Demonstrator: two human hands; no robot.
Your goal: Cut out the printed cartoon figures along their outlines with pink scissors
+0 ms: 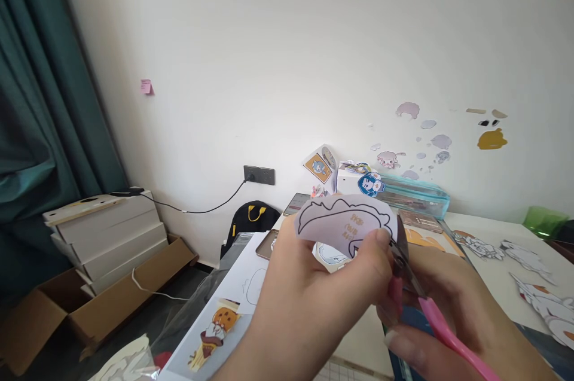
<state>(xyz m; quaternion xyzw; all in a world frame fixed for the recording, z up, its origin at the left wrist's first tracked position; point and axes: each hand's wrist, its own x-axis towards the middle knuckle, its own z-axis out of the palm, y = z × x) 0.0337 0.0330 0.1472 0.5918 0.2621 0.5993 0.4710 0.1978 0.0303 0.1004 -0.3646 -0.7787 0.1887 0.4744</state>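
Observation:
My left hand (323,285) pinches a piece of white paper (332,216) with a black wavy outline and a few small yellowish characters drawn on it. Pink-handled scissors (442,324) are gripped in my right hand (457,297), close beside the left thumb. The scissor blades point up at the paper's right end, by the drawn line; whether they are cutting through it at this instant I cannot tell. Part of the scissors' lower handle is hidden behind my fingers.
Paper cut-outs (545,303) lie on the desk at right, near a clear teal-edged pencil case (412,198). At left of my hands is a sheet with a cartoon picture (215,333). A cardboard box (130,285) of white boxes stands on the floor, beside a black backpack (251,219).

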